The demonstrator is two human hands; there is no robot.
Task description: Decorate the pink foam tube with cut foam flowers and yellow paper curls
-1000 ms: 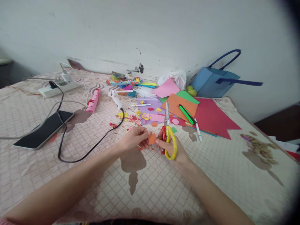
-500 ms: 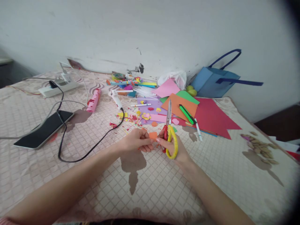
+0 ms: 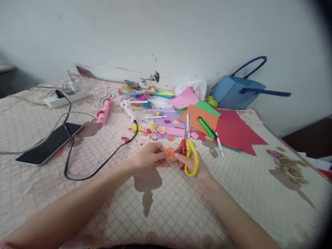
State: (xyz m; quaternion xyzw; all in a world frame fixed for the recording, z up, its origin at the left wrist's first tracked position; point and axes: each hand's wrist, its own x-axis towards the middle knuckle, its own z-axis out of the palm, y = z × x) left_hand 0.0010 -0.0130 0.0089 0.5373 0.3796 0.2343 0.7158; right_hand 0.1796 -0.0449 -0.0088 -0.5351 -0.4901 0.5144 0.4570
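The scissors' handles (image 3: 196, 162) are yellow and red; the paper piece (image 3: 170, 152) — orange.

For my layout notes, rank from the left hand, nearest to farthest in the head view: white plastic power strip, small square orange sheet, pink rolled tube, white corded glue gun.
1. Orange sheet, at the left hand.
2. Glue gun, beyond, slightly left.
3. Pink tube, farther left.
4. Power strip, far left.

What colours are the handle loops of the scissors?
The scissors have one yellow loop and one red loop, shown best in the head view.
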